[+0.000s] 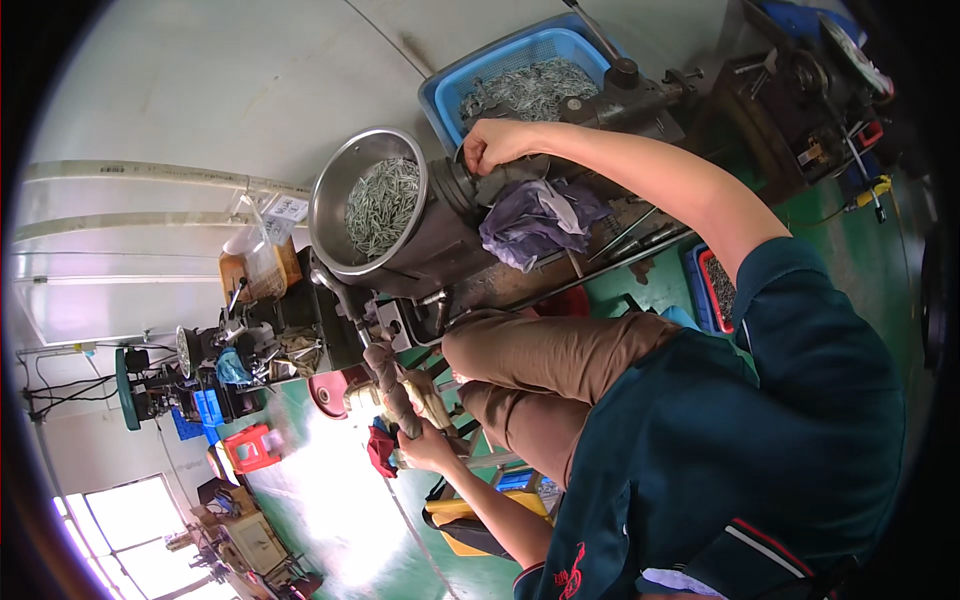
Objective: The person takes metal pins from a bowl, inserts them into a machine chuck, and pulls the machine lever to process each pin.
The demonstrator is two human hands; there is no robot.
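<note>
My left hand [424, 448] is wrapped round the cloth-covered end of a machine lever [388, 382]. My right hand [497, 146] is bent over by the dark round spindle end [456, 188] of a bench lathe, its fingers pinched together. Whatever those fingers hold is too small or hidden to make out. On top of the machine's headstock rests a steel bowl [318, 215] with many thin silvery metal pins [383, 207] in it. Just beyond my right hand stands a blue plastic basket [437, 100], also holding many metal pins. A crumpled purple cloth [530, 225] lies on the machine below my right wrist.
A dark tailstock [630, 105] with a lever stands under my right forearm. Red and blue bins [712, 290] are beside the bench. Another bench with small machines [240, 350] runs along the wall, near a red plastic stool [252, 448]. The floor [330, 510] is green.
</note>
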